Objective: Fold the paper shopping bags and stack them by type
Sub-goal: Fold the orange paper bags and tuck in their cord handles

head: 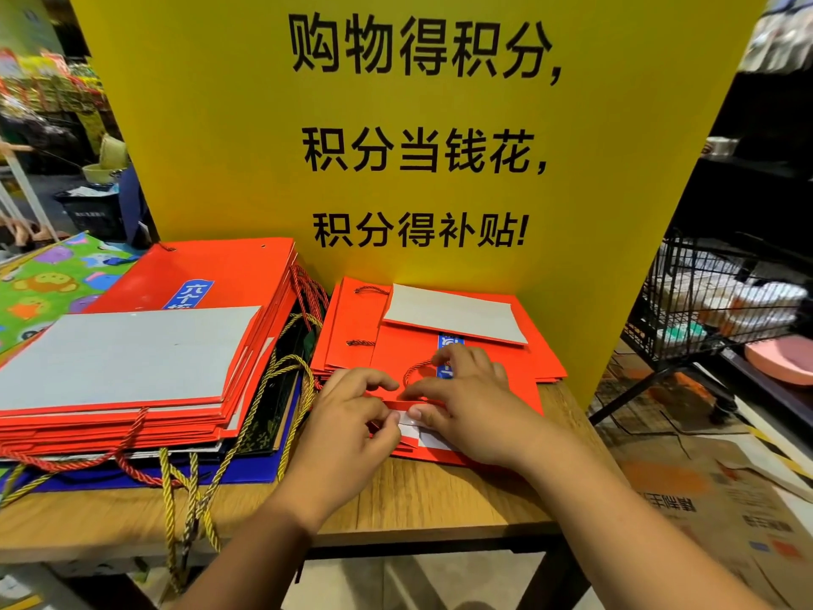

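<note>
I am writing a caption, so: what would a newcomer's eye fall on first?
The yellow sign with black characters fills the back. Left on the table rises a thick stack of red bags, and at the centre the left hand and right hand pinch a small red bag at its edge.

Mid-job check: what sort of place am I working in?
Likely a shop or supermarket: a yellow sign about shopping points stands behind the wooden table, a wire shopping cart sits right, stocked shelves far left.

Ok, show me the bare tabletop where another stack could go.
Bare wood runs along the front of the table, between the gold cords and the right corner, under the forearms. Crowded: the cord-filled gap between the large red stack and small red stack.
</note>
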`<control>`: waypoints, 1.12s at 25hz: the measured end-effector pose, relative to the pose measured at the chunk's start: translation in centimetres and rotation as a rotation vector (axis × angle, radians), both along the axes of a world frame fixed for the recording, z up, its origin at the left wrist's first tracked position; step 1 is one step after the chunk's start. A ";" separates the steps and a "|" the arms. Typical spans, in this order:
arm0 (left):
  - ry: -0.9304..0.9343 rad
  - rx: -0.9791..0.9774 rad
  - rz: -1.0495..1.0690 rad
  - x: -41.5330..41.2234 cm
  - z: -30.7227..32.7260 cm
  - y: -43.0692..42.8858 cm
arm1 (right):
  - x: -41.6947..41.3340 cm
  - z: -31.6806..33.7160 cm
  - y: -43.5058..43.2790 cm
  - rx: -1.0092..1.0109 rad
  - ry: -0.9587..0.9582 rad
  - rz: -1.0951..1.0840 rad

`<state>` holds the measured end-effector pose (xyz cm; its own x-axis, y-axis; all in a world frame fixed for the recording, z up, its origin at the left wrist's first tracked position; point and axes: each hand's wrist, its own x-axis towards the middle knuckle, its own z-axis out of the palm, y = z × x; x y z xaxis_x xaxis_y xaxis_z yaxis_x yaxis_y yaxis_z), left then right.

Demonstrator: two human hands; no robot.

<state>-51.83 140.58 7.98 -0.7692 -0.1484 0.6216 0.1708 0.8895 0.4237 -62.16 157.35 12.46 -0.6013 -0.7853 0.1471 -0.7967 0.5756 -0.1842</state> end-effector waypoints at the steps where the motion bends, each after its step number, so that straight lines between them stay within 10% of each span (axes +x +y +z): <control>1: 0.023 0.002 -0.007 0.0 0.1 -0.1 | 0.2 -0.2 0.0 0.006 0.061 0.020; 17: -0.072 -0.728 0.170 1.2 0.7 2.2 | 1.2 -2.0 -0.6 0.124 0.074 0.060; 23: -0.174 -0.383 0.284 1.6 0.6 2.6 | 0.5 -1.7 -0.2 0.106 0.105 0.087; 28: -0.108 -0.555 0.226 1.9 0.6 3.4 | 0.2 -1.6 -0.8 0.002 -0.045 0.018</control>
